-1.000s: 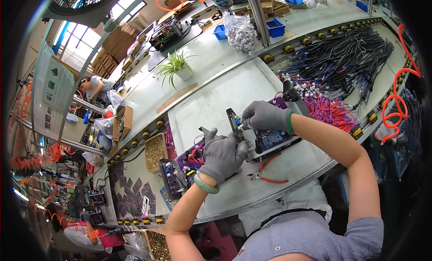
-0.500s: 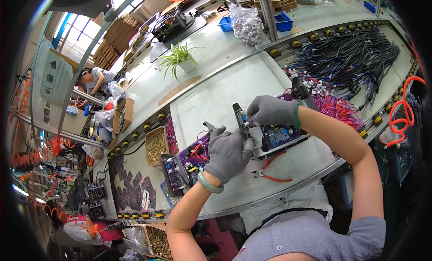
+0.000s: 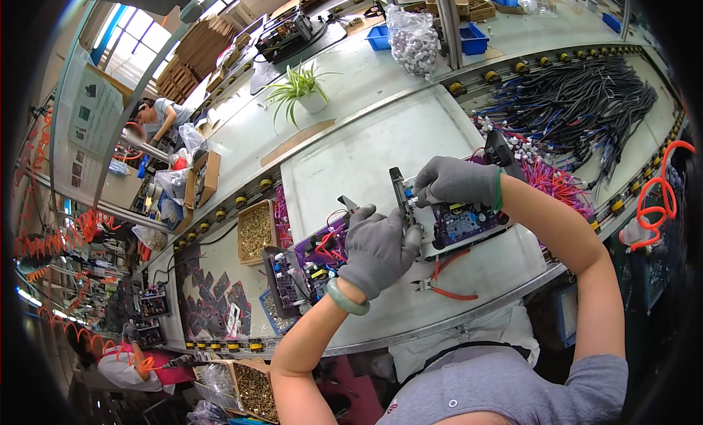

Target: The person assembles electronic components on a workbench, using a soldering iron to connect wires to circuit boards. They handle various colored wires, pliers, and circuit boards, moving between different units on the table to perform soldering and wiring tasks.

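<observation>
My L fingers (image 3: pixel 411 242) grip panel (image 3: pixel 398 183); R fingers (image 3: pixel 432 182) pinched, can't tell on what.
Board (image 3: pixel 465 227) partly under R; pliers (image 3: pixel 455 295) on bench (image 3: pixel 381 315), nearer me.

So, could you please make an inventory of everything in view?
Circuit-board assemblies: two, purple, centre
Diagonal cutters: one, red-handled, near side
Cables: many, black, right
Wires: many, pink-purple, below the cables
Pale panel: one, whitish, centre
Small fittings: many, brass-coloured, boxed at left
Flat parts: many, dark, lower left
Potted plant: one, green, far side
Bins: at least four, blue, far side
Bag of small parts: one, clear, far side
Coiled hoses: several, orange-red, both edges
Co-workers: two, light tops, left
Other background clutter: too small to tell
Left hand: one, grey-gloved, centre
Right hand: one, grey-gloved, right of centre
</observation>
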Action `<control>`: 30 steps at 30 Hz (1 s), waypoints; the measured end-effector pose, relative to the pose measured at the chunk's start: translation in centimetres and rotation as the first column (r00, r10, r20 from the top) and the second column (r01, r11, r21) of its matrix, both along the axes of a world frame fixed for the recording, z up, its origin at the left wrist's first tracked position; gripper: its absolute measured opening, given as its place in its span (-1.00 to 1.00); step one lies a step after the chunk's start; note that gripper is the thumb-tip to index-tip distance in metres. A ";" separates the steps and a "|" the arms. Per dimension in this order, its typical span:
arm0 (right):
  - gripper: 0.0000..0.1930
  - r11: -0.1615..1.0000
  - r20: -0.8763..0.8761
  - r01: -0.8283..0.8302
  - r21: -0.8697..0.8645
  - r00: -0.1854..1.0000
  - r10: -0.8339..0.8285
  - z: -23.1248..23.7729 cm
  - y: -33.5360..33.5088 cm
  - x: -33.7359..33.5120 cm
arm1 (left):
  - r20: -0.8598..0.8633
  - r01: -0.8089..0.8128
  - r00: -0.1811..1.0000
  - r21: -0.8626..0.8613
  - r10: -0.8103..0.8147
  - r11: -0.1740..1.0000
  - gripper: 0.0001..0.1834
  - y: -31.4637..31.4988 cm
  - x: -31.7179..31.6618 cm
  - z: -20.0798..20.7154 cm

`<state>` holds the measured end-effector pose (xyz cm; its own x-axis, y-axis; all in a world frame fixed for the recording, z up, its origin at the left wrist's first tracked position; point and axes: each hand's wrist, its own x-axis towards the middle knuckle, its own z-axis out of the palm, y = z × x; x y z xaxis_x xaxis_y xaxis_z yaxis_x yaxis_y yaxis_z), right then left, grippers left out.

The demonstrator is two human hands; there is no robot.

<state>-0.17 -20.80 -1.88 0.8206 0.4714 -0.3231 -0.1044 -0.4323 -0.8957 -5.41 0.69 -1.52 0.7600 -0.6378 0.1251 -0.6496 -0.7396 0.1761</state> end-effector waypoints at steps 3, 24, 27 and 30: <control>-0.79 1.000 0.006 0.014 -0.015 1.000 -0.014 -0.2 0.1 -0.1 | -0.019 0.008 1.000 0.011 -0.008 1.000 -0.60 -0.1 0.0 0.2; -0.68 0.908 0.878 0.398 -0.135 0.472 -0.076 -0.1 -8.1 -4.3 | 0.022 -0.301 0.766 -0.871 0.643 0.388 -0.68 15.1 -6.4 0.4; -0.59 0.859 0.916 0.468 -0.208 0.402 0.003 -1.8 -11.2 -5.0 | -0.163 -0.622 0.475 -0.757 0.865 0.199 -0.68 26.3 -8.9 -5.6; -0.50 0.892 0.775 0.450 0.043 0.548 -0.314 -3.6 -10.0 -5.4 | -0.453 -0.891 0.260 -0.453 0.853 0.031 -0.66 31.5 -12.3 -11.7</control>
